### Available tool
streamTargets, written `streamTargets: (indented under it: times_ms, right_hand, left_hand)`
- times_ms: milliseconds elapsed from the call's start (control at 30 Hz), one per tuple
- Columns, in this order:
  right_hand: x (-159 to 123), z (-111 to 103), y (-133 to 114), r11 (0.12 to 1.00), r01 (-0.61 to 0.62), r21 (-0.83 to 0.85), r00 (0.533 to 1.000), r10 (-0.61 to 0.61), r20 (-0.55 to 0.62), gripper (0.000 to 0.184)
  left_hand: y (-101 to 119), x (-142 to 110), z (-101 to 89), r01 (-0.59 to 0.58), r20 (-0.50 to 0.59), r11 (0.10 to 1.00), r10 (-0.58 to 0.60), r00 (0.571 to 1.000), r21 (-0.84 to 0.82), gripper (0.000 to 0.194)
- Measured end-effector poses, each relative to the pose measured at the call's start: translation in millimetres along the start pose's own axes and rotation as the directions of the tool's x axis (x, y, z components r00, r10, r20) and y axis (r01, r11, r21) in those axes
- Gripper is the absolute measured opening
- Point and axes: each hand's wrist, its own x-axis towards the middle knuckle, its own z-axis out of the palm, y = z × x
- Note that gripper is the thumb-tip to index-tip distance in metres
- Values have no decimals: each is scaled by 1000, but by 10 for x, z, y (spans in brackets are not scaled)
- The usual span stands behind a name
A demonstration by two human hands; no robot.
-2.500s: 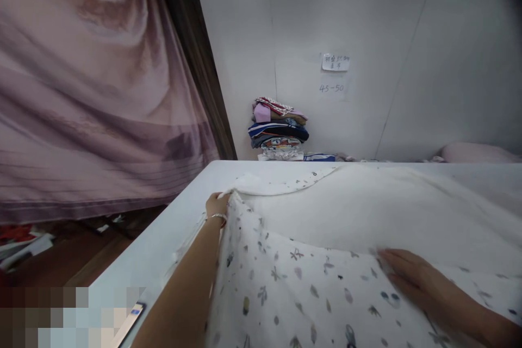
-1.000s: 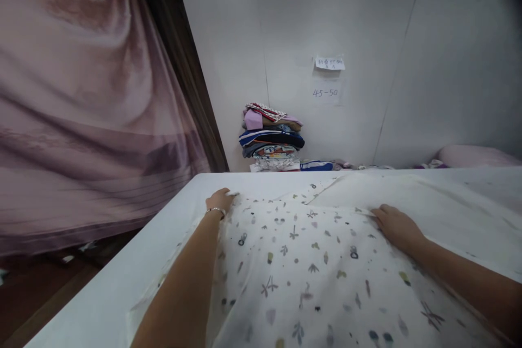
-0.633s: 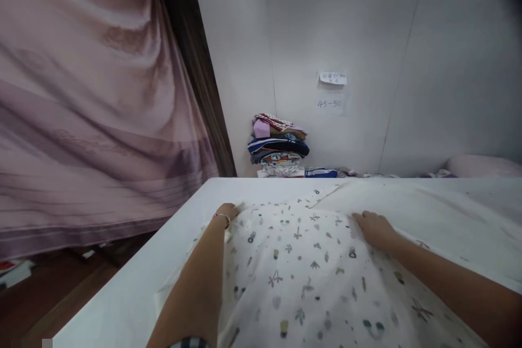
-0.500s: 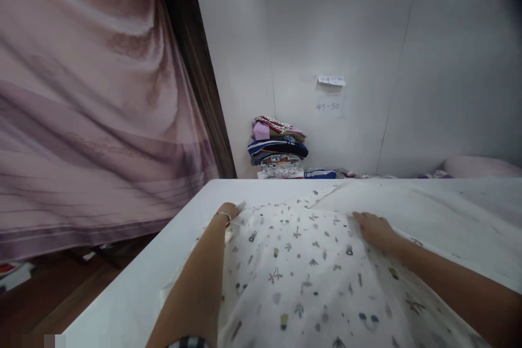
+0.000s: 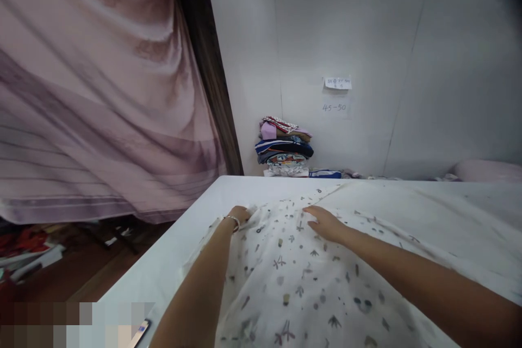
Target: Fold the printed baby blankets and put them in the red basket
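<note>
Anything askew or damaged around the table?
No damage visible. The printed cloth looks creased and bunched beside the left hand, not flat. Beyond the table, the fabric pile is uneven, its layers misaligned.

Probably a laundry or textile workroom: stacked folded fabrics and handwritten wall notes beyond a broad white table.

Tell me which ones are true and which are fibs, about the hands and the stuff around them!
1. The right hand is on the patterned cloth. True.
2. The bracelet is on the right wrist. False: it is on the left wrist.
3. The curtain is bright green. False: it is pinkish.
4. The lower wall paper says 45-50. True.
5. The clothes pile is under the curtain. False: it is by the wall.
</note>
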Motion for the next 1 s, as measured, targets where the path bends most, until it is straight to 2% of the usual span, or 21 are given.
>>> streamTargets:
  times_ms: [100, 200, 300, 400, 467, 500, 533, 567, 633, 733, 800, 900, 967, 1000]
  right_hand:
    - [135, 31, -252, 987, 0, 163, 1000, 5, -31, 43]
    - [297, 77, -505, 929, -44, 367, 994, 78, -80, 38]
    - [423, 196, -746, 836, -55, 545, 986, 132, -103, 51]
    - [459, 378, -967, 741, -7, 672, 996, 62, -59, 67]
    - [440, 498, -1082, 674, 53, 736, 998, -3, -69, 58]
    - [425, 548, -1122, 644, 79, 761, 996, -12, -93, 48]
    - [408, 589, -1149, 625, 100, 775, 992, 0, -128, 38]
    - [389, 620, -1161, 619, 117, 776, 987, 15, -161, 31]
    - [344, 656, -1145, 645, 137, 752, 979, 27, -201, 24]
    - [243, 668, -1063, 721, 161, 674, 976, -14, -218, 16]
    - [158, 660, -1005, 780, 212, 588, 964, -69, -256, 7]
    - [36, 635, -953, 845, 339, 413, 926, -224, -303, 9]
    - [-25, 622, -941, 860, 375, 346, 917, -290, -274, 13]
    - [-48, 619, -937, 865, 375, 334, 920, -301, -253, 13]
  left_hand:
    - [80, -116, -39, -45, -15, 998, 44, 999, -37, 25]
    - [171, -347, -95, -157, -155, 987, 148, 977, -43, 17]
    - [270, -676, -138, -321, -298, 947, 309, 903, 11, 20]
    - [344, -982, -130, -431, -357, 899, 428, 830, 75, 25]
    - [361, -1114, -99, -500, -397, 864, 481, 782, 62, 29]
    - [357, -1156, -79, -531, -403, 847, 481, 779, -17, 30]
    - [345, -1185, -59, -547, -392, 825, 460, 797, -142, 28]
    - [327, -1203, -39, -533, -358, 794, 426, 831, -291, 24]
    - [282, -1226, -10, -423, -246, 725, 345, 906, -543, 16]
    - [224, -1260, -9, -259, -105, 668, 262, 959, -698, 24]
    - [214, -1287, -34, -140, 18, 618, 243, 970, -774, 34]
    - [240, -1314, -60, 53, 236, 559, 260, 936, -827, 53]
    - [265, -1308, -47, 129, 318, 556, 258, 912, -821, 54]
    - [276, -1295, -34, 136, 325, 564, 249, 912, -814, 50]
